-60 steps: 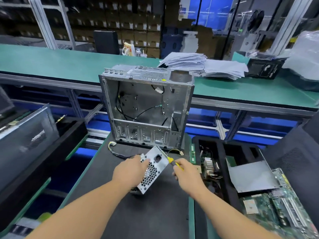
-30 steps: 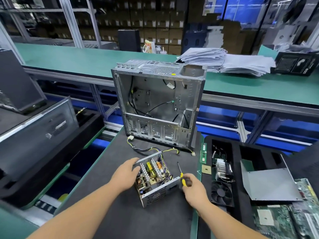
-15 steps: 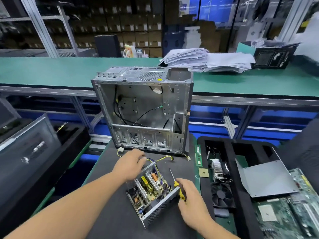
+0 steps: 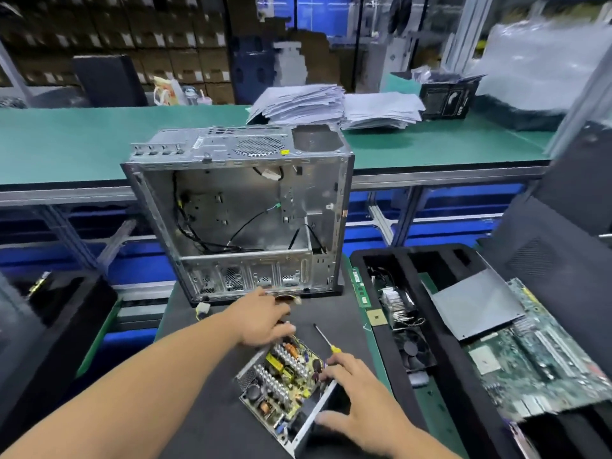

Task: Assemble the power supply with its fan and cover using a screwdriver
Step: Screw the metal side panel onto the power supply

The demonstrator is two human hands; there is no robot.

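Observation:
The power supply (image 4: pixel 281 382) lies open on the black mat, its circuit board and heatsinks facing up. My left hand (image 4: pixel 261 321) grips its far end, where the cables come out. My right hand (image 4: pixel 354 395) is at the near right wall, thumb on the outside and fingers over the top edge. A yellow-handled screwdriver (image 4: pixel 326 339) sticks out from under those fingers, tip pointing away; most of the handle is hidden. A black fan (image 4: pixel 414 351) sits in the foam tray to the right. A grey metal cover (image 4: pixel 473 306) lies further right.
An open, empty computer case (image 4: pixel 238 210) stands just behind the power supply. The foam tray (image 4: pixel 390 366) also holds a heatsink (image 4: pixel 397 303), and a motherboard (image 4: pixel 530 352) rests on it. A memory stick (image 4: pixel 360 286) and a chip (image 4: pixel 377 317) lie beside it. Paper stacks (image 4: pixel 331 106) sit on the green bench behind.
The power supply was turned from grille-up to open-side-up and set down on the mat. My right hand moved onto its right wall with the screwdriver; my left hand shifted to its far end.

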